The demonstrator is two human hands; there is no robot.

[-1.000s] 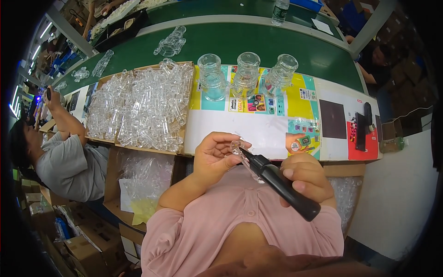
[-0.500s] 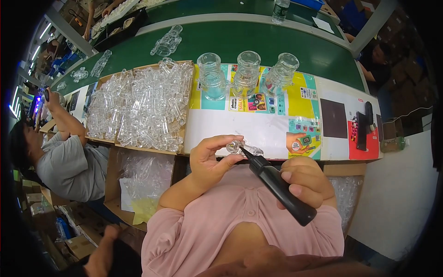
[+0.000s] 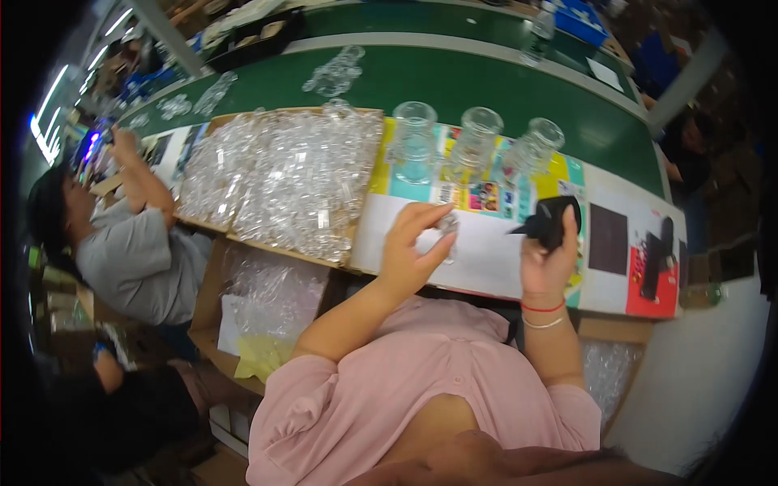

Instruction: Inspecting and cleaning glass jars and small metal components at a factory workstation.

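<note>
My left hand (image 3: pixel 412 249) pinches a small clear plastic piece (image 3: pixel 449 230) between thumb and fingers, above the white part of the printed board (image 3: pixel 486 257). In my right hand (image 3: pixel 548 266) is a black squeeze bottle (image 3: pixel 559 219) with a pointed nozzle, which points left and stands apart from the clear piece. Beyond my hands, three clear jar-shaped vessels stand in a row: the left one (image 3: pixel 414 144), the middle one (image 3: pixel 473 147) and the right one (image 3: pixel 533 151). Blur hides the finer shape of the held piece.
Left of the board, cardboard trays hold many clear plastic pieces (image 3: pixel 300 182). Clear parts (image 3: pixel 335 73) lie on the green table (image 3: pixel 470 77), near a water bottle (image 3: pixel 538 36). An open box with plastic bags (image 3: pixel 271 283) stands below. At left works a person in grey (image 3: pixel 134 259).
My right hand has swung the black bottle up and right, drawing its nozzle away from the clear piece. My left hand has moved slightly right and up, still holding the piece. The whole view has shifted.
</note>
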